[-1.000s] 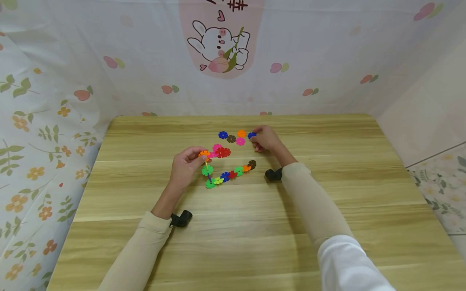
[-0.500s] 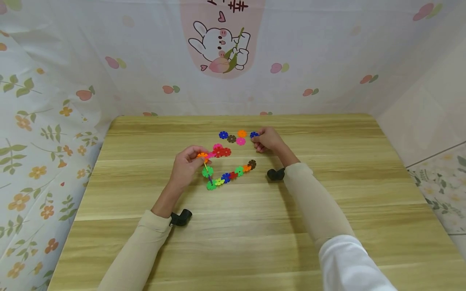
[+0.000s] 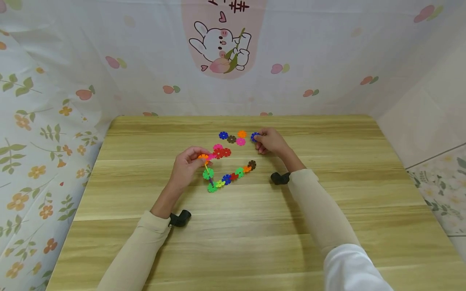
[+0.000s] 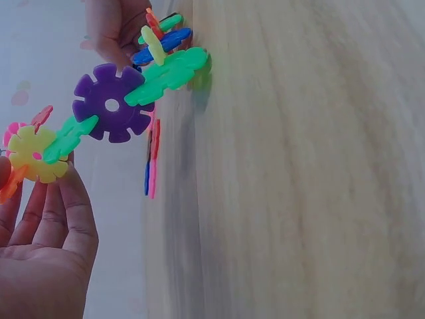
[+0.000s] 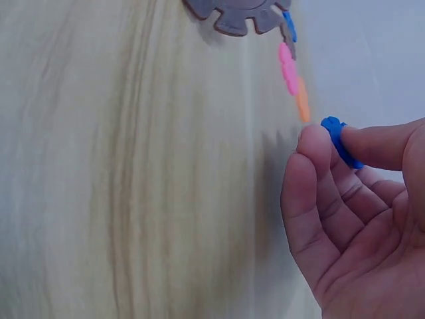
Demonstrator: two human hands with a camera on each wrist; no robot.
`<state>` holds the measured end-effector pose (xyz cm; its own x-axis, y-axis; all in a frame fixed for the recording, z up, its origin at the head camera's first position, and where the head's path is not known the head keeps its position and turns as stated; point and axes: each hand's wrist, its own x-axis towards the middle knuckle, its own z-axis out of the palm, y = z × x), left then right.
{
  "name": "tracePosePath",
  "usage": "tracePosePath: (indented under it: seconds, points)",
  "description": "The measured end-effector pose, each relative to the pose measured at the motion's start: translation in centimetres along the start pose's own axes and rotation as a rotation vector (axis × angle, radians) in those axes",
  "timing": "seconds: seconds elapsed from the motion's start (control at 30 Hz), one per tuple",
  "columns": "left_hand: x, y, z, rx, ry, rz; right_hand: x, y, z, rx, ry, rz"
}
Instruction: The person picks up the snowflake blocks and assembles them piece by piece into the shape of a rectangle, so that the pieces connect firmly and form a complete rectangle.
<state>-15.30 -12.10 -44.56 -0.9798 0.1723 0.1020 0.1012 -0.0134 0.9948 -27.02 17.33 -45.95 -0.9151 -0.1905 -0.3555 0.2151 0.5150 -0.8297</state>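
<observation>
My left hand (image 3: 188,163) pinches an orange snowflake disc (image 3: 203,159) in a chain of linked, notched plastic discs. From there the chain runs through a yellow disc (image 4: 33,154), a purple disc (image 4: 112,104) and green ones, then slants along to a brown disc (image 3: 252,165) at its right end. Pink and red discs (image 3: 218,153) join on the other side of the left hand. My right hand (image 3: 271,141) pinches a single blue snowflake disc (image 5: 340,143) between thumb and fingers, at the back of the table, apart from the chain.
Loose discs lie on the wooden table (image 3: 233,234) near its back edge: a blue disc (image 3: 223,135), a brown one, an orange disc (image 3: 242,134) and a pink disc (image 3: 241,142). A patterned cloth (image 3: 145,60) hangs behind the table.
My right hand has shifted slightly to the right and nearer with the blue disc. The left hand still holds the chain, whose near end has dipped a little towards me.
</observation>
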Motion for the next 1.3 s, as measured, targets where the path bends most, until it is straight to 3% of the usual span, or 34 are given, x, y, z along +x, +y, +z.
tracePosePath:
  seconds: [0.5, 1.07, 1.3]
  points:
    - [0.1, 0.0, 0.2, 0.027, 0.035, 0.035, -3.1, -1.7, 0.2, 0.014, 0.025, -0.107]
    - [0.1, 0.0, 0.4, 0.067, 0.072, 0.086, -5.9, -4.1, 2.0, 0.03, -0.029, -0.204]
    - [0.1, 0.3, 0.5, 0.13, 0.142, 0.04, -6.7, -4.8, 2.6, 0.051, -0.087, -0.24]
